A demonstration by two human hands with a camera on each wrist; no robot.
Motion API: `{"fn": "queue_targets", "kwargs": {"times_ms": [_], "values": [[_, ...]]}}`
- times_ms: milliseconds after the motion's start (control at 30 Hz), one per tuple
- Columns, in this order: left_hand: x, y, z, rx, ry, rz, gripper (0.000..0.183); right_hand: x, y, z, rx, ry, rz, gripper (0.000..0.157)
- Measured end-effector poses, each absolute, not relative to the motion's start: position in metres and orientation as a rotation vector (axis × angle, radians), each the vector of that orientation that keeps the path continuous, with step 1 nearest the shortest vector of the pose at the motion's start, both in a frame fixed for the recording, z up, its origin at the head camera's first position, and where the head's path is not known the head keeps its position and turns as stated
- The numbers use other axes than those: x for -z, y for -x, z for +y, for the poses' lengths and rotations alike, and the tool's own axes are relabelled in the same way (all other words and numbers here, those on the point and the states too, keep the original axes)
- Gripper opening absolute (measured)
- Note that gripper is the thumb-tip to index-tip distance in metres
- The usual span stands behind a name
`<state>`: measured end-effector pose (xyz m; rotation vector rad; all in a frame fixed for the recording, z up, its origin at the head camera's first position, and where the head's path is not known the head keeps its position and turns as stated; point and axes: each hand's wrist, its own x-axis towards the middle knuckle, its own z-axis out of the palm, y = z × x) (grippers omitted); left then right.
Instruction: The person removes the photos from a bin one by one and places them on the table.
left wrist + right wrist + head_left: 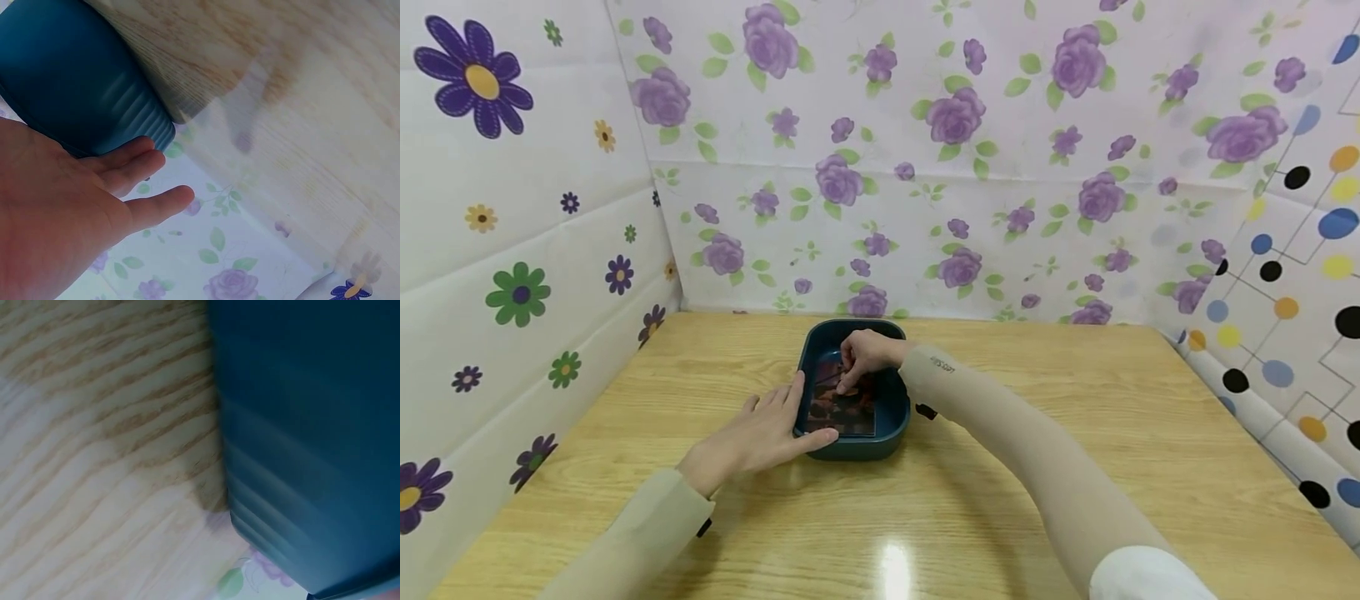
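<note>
A dark teal plastic bin (891, 446) with rounded corners stands on the table. Inside it lies a dark, glossy, picture-printed sheet or packet (842, 417) with reddish shapes. My left hand (767, 429) rests on the bin's near left corner, fingers along the left rim and thumb across the front rim. In the left wrist view, the left hand (69, 206) has its fingers extended beside the bin's ribbed outer wall (94, 75). My right hand (868, 354) reaches in over the right rim, fingers bent and a fingertip down at the printed piece; I cannot tell whether it pinches anything.
The bin stands on a light wood-grain table (1037, 467), towards its back edge. A floral sheet (955, 208) hangs behind, with flower-patterned (520, 292) and dotted sheets (1277, 317) at the left and right. The right wrist view shows the bin's outer wall (312, 437) close up.
</note>
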<state>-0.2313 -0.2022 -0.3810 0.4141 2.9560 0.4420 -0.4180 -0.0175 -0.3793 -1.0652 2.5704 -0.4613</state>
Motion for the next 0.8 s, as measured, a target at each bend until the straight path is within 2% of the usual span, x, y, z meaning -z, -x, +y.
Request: {"fn": "queue_targets", "kwargs": {"times_ms": [333, 500, 700, 800], "values": [[0.382, 0.232, -0.200, -0.453, -0.408, 2.958, 0.113, 0.379, 0.416, -0.019, 0.420, 1.121, 2.587, 0.038], [0.383, 0.232, -0.200, -0.466, -0.405, 2.949, 0.113, 0.377, 0.413, -0.020, 0.436, 1.216, 2.617, 0.032], [0.382, 0.232, -0.201, -0.476, -0.402, 2.941, 0.112, 0.369, 0.409, -0.021, 0.556, 1.137, 2.636, 0.019], [0.381, 0.232, -0.201, -0.467, -0.396, 2.938, 0.112, 0.359, 0.409, -0.018, 0.686, 1.110, 2.604, 0.018]]}}
